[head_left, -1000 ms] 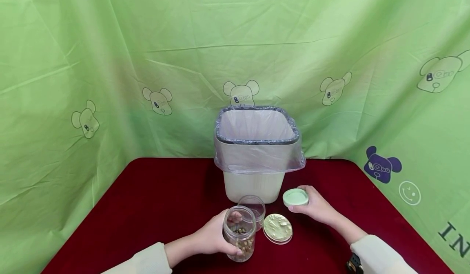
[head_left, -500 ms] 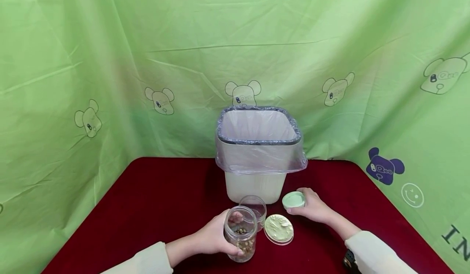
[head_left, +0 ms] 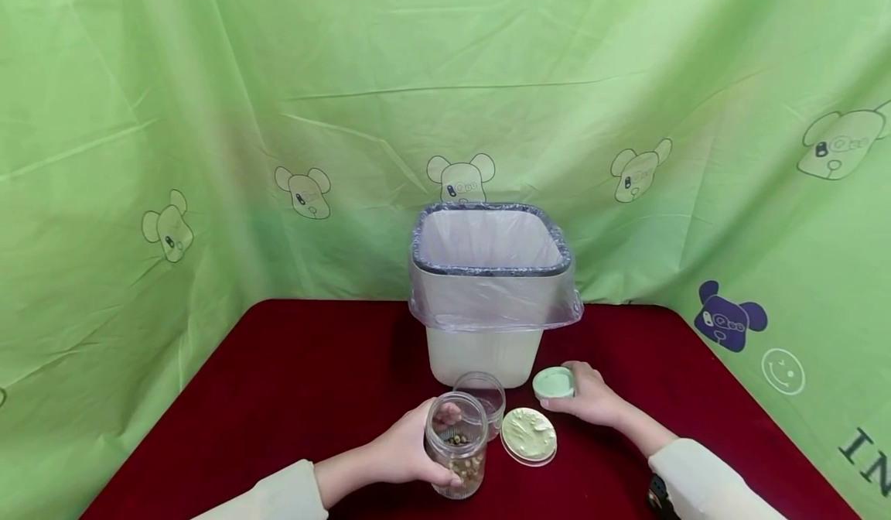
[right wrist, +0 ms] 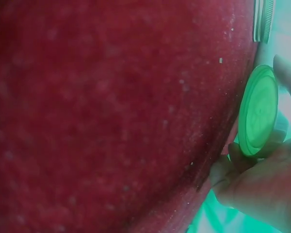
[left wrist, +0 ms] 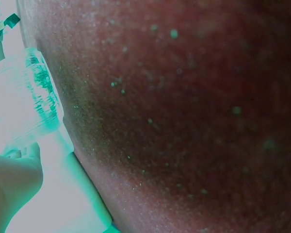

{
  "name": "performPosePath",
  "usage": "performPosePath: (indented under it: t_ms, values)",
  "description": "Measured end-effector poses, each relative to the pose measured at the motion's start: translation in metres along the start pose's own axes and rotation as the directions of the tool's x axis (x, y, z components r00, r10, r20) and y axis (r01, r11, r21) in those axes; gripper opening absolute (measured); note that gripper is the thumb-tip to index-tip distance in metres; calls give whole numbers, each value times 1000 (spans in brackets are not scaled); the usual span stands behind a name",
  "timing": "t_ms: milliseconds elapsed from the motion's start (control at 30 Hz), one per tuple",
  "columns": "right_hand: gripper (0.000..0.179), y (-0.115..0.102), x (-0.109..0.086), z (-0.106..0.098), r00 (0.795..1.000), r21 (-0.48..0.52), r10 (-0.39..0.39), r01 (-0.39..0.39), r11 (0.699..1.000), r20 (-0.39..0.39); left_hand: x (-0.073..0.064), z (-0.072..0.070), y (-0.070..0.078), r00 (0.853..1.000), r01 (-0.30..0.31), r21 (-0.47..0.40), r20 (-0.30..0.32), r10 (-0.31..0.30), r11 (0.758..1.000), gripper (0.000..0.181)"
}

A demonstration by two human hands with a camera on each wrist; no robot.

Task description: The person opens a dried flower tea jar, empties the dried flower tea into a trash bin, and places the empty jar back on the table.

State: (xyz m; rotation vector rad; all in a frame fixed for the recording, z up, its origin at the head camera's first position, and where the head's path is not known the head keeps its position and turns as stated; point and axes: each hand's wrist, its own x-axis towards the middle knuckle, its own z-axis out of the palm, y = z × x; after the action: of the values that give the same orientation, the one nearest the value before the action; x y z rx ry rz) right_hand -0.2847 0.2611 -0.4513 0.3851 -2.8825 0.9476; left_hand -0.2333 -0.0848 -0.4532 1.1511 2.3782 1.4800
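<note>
My left hand (head_left: 404, 452) grips a clear ribbed jar (head_left: 469, 458) at the front centre, its mouth open and small brown pieces lying inside. In the left wrist view, overexposed, the jar (left wrist: 41, 92) shows beside the thumb side of the hand (left wrist: 14, 179). To the right, my right hand (head_left: 592, 398) holds a round pale green lid (head_left: 554, 383) by its edge, low over the red cloth. Thumb and fingers sit on opposite sides of this lid (right wrist: 261, 114) in the right wrist view.
Behind the held jar stands a second clear jar (head_left: 491, 398), partly hidden. A gold-coloured crinkled disc (head_left: 529, 435) lies on the red cloth (head_left: 334, 373) between the hands. Farther back is a white bin (head_left: 480, 354) with a plastic liner. Green curtains hang around the table.
My right hand has moved slightly left and lower with the green lid, toward the tabletop. The left hand and its jar stay in place; the head view has shifted a little.
</note>
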Motion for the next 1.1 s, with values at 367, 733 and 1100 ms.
performPosePath:
  t_ms: [367, 733, 1100]
  values:
    - [82, 1, -2, 4, 1000, -127, -11, 9, 992, -14, -1, 0, 1, 1000, 0, 3, -3, 0, 1000, 75]
    - [86, 0, -1, 4, 998, -226, -54, 49, 973, -18, 0, -2, 5, 1000, 30, -1, -5, -30, 1000, 75]
    - [89, -3, -1, 2, 1000, -258, -22, 21, 966, -1, 0, -2, 5, 1000, 22, 11, -2, -22, 1000, 75]
